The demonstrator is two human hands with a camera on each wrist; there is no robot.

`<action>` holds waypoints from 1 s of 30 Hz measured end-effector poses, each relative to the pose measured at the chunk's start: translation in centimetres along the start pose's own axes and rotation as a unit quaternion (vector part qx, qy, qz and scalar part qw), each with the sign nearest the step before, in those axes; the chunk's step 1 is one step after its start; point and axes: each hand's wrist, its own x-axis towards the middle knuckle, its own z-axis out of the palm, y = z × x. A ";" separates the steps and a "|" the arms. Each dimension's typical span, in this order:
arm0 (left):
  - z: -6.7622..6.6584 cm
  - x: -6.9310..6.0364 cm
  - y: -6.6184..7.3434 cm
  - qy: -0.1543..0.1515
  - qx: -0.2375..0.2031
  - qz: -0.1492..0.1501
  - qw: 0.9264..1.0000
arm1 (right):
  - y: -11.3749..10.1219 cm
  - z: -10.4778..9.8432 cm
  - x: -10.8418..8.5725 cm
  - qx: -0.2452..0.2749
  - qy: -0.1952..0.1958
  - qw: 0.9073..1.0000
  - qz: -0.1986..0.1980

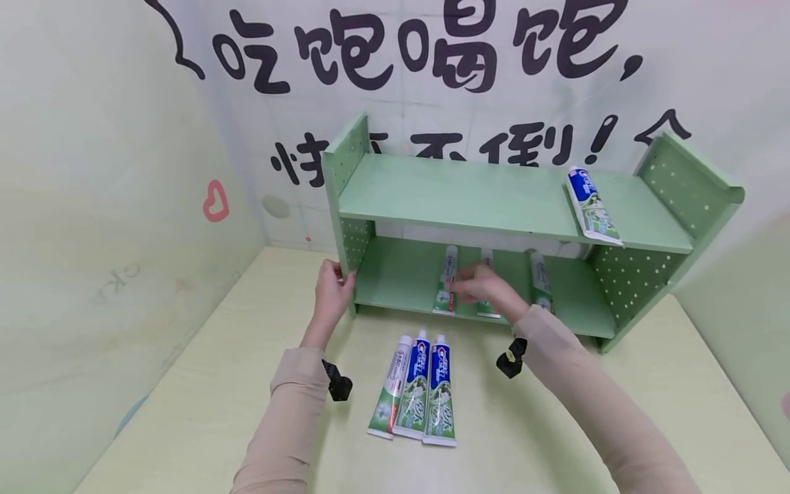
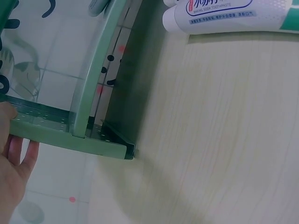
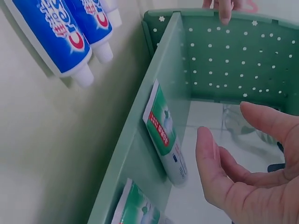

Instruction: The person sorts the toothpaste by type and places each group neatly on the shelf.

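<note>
My left hand grips the left side panel of a green two-tier shelf rack, thumb on one face and fingers on the other. My right hand hovers at the lower tier with fingers bent and apart. Nothing sits between them in the right wrist view. Beside it lies a white-and-green toothpaste tube, apart from the fingers. A second toothpaste tube is partly hidden behind the hand, and a third toothpaste tube lies farther right. One blue-and-green toothpaste tube rests on the upper tier's right end.
In front of the rack, three tubes lie side by side on the pale wooden table: a white-and-green toothpaste tube and two blue-and-green toothpaste tubes, the right one among them. Behind stands a wall with black lettering.
</note>
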 end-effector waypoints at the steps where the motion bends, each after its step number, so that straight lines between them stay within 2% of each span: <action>1: 0.0 0.0 0.0 0.001 0.001 -0.001 1.000 | 0.1 0.1 -0.2 -0.002 -0.003 1.000 -0.006; 7: -0.1 0.2 0.1 0.001 -0.002 0.000 1.000 | 1.0 0.5 -1.4 0.001 -0.007 1.000 -0.024; 17: -0.1 0.1 0.1 -0.003 0.002 0.001 1.000 | 3.6 2.1 -2.5 0.074 -0.015 0.997 -0.030; 23: -0.1 0.1 0.1 0.001 0.008 0.010 1.000 | 5.1 3.2 -3.4 0.101 -0.018 0.994 -0.039; 30: 0.0 0.2 0.0 -0.001 0.004 0.001 1.000 | 6.5 5.0 -4.7 0.117 0.011 0.993 -0.017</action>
